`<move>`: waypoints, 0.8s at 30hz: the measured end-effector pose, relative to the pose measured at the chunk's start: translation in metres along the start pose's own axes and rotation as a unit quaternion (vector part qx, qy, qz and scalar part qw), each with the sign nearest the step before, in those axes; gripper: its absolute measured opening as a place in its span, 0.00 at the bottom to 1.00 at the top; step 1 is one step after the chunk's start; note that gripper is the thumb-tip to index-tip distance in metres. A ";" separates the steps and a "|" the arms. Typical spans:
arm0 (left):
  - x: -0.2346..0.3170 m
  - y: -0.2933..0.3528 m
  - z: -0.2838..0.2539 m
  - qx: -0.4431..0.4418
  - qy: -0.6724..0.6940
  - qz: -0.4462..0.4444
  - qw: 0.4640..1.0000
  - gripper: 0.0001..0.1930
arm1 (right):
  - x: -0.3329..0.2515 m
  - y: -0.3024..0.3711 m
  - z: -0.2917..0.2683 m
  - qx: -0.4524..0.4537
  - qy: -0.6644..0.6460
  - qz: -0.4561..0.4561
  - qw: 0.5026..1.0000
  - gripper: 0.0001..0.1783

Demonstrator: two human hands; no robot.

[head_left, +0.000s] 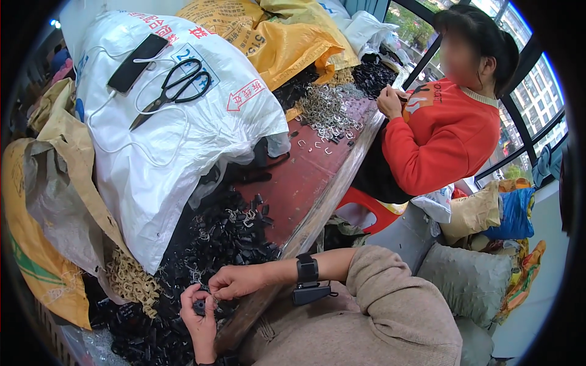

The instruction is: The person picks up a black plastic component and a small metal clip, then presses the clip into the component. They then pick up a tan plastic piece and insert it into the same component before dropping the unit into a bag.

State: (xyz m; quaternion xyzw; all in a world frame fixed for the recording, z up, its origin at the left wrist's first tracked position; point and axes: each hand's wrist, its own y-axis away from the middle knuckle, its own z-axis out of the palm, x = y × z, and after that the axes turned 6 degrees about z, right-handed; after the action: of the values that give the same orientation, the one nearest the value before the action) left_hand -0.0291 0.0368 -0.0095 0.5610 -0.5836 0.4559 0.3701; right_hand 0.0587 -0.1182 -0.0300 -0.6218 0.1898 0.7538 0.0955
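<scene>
My left hand point(199, 314) is closed, thumb and fingers curled around a small black piece point(199, 304), apparently plastic. Against it, my right hand point(235, 282) pinches with thumb and forefinger; what sits between those fingertips is too small to make out. Both hands meet over a heap of small black parts point(244, 250) on the table. Silvery U-shaped metal pieces point(249, 215) are mixed into that heap. Beside my left hand lies a pile of tan parts point(131, 277) spilling out of a sack.
A white woven sack point(201, 128) bears a phone point(139, 61), a white cable and black-handled scissors point(177, 91). Yellow sacks point(268, 49) stand behind. Across the reddish tabletop point(299, 177) lies another metal-piece pile point(329, 110). A co-worker in red point(439, 134) sits at the wooden edge point(336, 183).
</scene>
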 end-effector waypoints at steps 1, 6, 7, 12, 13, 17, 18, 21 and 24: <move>-0.001 0.001 0.000 0.001 -0.001 0.001 1.000 0.14 | -0.001 0.000 0.001 -0.001 0.001 -0.001 1.000 0.11; -0.009 0.009 0.004 0.065 0.000 0.009 0.998 0.13 | 0.002 0.001 0.008 0.005 -0.005 0.008 1.000 0.12; -0.012 0.010 0.005 0.071 -0.013 0.013 0.997 0.12 | 0.005 0.002 0.009 0.003 -0.015 0.024 1.000 0.12; 0.006 0.004 0.008 0.083 -0.028 0.033 0.996 0.11 | 0.002 0.004 0.007 -0.015 -0.096 0.103 0.990 0.12; 0.009 0.007 0.006 0.100 -0.038 0.033 0.994 0.11 | 0.000 0.002 0.008 -0.033 -0.089 0.098 0.991 0.12; 0.004 0.006 -0.001 0.141 -0.082 0.020 0.986 0.10 | -0.003 -0.004 0.009 -0.038 -0.080 0.097 0.991 0.12; 0.002 0.004 -0.001 0.136 -0.093 0.028 0.986 0.09 | -0.004 -0.006 0.007 -0.020 -0.053 0.098 0.994 0.12; -0.002 0.002 -0.003 0.146 -0.103 0.031 0.983 0.09 | -0.005 -0.008 0.005 0.022 0.070 0.028 0.997 0.11; -0.005 0.002 -0.007 0.153 -0.082 0.019 0.985 0.09 | -0.008 -0.008 0.007 0.066 0.182 0.003 0.981 0.10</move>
State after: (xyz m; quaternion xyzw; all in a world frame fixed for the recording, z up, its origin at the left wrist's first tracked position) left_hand -0.0309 0.0447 -0.0122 0.6353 -0.5458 0.4993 0.2216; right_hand 0.0575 -0.1070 -0.0223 -0.7400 0.2556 0.6144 0.0980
